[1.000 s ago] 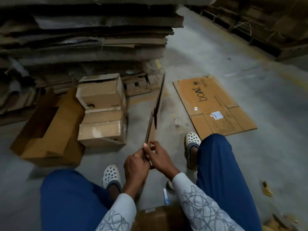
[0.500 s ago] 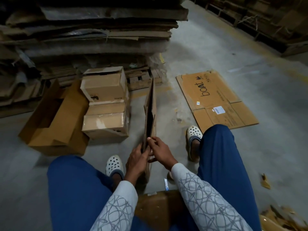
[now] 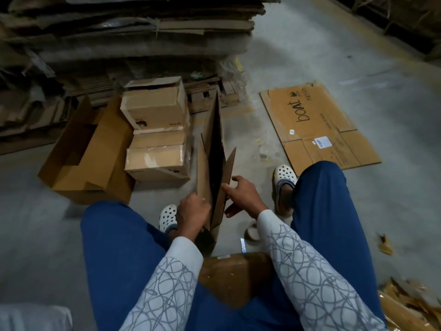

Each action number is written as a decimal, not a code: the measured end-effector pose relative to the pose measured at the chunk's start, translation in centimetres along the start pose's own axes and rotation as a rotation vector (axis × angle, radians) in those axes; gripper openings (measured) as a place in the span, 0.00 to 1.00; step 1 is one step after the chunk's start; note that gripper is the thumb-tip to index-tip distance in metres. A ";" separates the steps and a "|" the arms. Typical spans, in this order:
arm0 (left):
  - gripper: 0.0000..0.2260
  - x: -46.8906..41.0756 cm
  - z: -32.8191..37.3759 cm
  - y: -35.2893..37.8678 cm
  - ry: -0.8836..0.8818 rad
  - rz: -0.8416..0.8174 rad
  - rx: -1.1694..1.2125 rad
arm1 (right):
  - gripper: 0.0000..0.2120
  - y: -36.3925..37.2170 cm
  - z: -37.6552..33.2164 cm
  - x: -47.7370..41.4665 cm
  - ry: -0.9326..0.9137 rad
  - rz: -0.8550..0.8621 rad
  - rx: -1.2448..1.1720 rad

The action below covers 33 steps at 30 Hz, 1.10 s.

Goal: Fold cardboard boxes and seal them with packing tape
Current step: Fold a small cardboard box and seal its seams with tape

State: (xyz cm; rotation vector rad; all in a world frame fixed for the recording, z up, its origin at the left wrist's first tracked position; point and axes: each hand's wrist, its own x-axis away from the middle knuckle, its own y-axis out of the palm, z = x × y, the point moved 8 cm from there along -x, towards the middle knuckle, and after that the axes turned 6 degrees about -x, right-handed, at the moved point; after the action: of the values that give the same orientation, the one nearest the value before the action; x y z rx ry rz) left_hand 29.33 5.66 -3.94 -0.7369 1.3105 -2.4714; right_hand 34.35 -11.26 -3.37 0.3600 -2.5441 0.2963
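held box (image 3: 212, 149): upright on floor between the knees; left hand (image 3: 193, 211) grips its left panel, right hand (image 3: 243, 197) its right flap
stacked boxes (image 3: 156, 134): one atop another, just left of held box
open carton (image 3: 90, 158): left of stacked boxes
flat sheet (image 3: 317, 123): floor, right
tape roll (image 3: 253, 232): floor, under right wrist
cardboard pile (image 3: 143, 32): behind all

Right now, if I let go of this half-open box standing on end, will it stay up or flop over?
Likely to tip: the box stands tall and narrow on end, steadied by your left hand and right hand. Probably light, since it is thin, empty-looking cardboard. Its walls look stiff, but the loose flap may swing.
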 end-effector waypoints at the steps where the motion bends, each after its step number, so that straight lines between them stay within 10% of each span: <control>1: 0.05 0.0 -0.3 0.0 -0.034 0.020 0.002 | 0.20 -0.1 -0.2 -0.1 -0.002 0.000 0.035; 8: 0.12 -1.3 -1.5 -1.4 -0.123 0.244 0.179 | 0.05 -2.3 0.8 0.7 0.049 0.068 -0.161; 16: 0.07 -2.8 -1.0 -3.7 -0.130 0.407 0.347 | 0.15 -1.3 4.9 1.9 0.356 -0.001 -0.997; 22: 0.13 -4.9 -2.1 -3.3 -0.156 0.323 0.277 | 0.12 1.4 3.2 -0.1 0.366 -0.046 -1.099; 25: 0.16 -5.8 -2.4 -3.7 -0.141 0.290 0.274 | 0.16 1.1 1.0 -1.8 0.240 -0.036 -0.916; 30: 0.20 -6.6 -3.0 -3.1 -0.119 0.278 0.281 | 0.19 -3.6 -2.3 -4.8 -0.209 0.376 0.181; 33: 0.20 -6.6 -3.0 -2.9 -0.095 0.289 0.239 | 0.22 -3.6 -1.8 -6.4 -0.377 0.295 0.578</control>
State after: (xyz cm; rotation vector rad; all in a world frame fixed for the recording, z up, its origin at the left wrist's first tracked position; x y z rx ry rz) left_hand 33.35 12.26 -5.08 -0.5553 0.9873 -2.2771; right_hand 41.56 -12.85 -4.86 0.2647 -2.8375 1.1875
